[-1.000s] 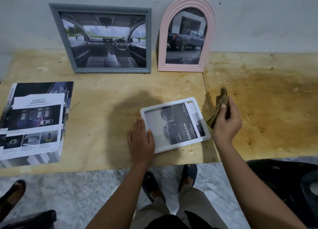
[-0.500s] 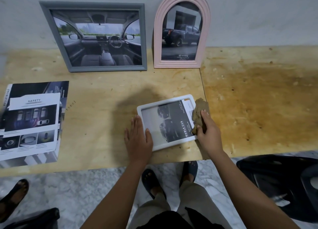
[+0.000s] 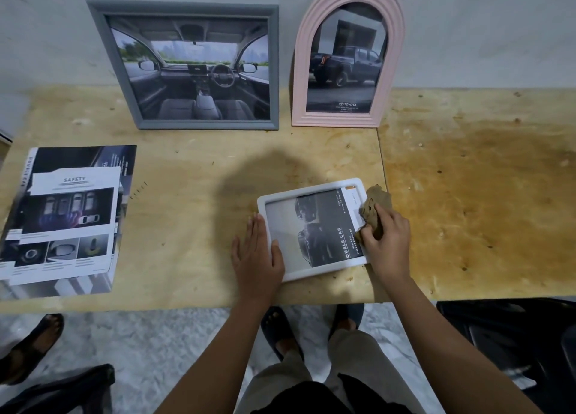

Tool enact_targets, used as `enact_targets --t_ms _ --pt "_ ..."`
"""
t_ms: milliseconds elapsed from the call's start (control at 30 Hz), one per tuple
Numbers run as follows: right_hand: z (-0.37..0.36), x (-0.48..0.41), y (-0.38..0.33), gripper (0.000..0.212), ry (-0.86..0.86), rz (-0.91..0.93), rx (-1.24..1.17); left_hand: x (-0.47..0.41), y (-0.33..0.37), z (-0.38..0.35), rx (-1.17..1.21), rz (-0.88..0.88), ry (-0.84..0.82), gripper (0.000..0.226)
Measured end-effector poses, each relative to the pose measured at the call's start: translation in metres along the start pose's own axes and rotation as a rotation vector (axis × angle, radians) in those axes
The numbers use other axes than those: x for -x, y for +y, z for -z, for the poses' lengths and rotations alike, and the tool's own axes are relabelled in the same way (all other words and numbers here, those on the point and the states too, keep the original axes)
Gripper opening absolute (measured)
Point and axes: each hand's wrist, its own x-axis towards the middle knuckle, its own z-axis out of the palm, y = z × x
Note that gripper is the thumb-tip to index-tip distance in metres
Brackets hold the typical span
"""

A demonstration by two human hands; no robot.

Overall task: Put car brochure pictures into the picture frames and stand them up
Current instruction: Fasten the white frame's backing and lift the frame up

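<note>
While the white frame lies flat near the front edge of the table with a car picture inside, the left hand presses its left rim with straight fingers. The right hand, clutching a brown cloth, has moved from the bare table onto the frame's right side. Wiping likely begins; standing it beside the grey frame and pink frame remains.

There are three picture frames: one grey frame, one pink frame and one white frame. Each holds one car picture. There is one pile of brochure pages, one brown cloth and two hands, a left hand and a right hand.
</note>
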Motion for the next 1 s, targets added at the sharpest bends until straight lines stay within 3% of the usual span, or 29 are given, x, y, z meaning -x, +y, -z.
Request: enact_targets --t_ms 233,600,767,933,1000 --pt "-0.006 -0.01 -0.005 0.044 0.008 -0.049 -0.033 -0.002 0.001 0.0 0.016 0.003 0.01 0.059" --pt "-0.018 -0.026 -0.005 0.032 0.064 0.045 0.103 -0.002 0.003 -0.001 0.044 0.024 0.03 0.058" --pt "-0.022 -0.061 -0.025 0.032 -0.005 -0.02 0.09 -0.002 0.004 0.001 0.047 0.036 0.017 0.058" --pt "-0.013 -0.096 -0.048 0.025 0.219 -0.49 -0.578 0.001 0.005 0.002 0.03 0.035 -0.006 0.057" --pt "-0.005 -0.103 -0.042 0.023 0.272 -0.522 -0.649 0.001 0.002 0.002 0.023 0.028 -0.016 0.057"
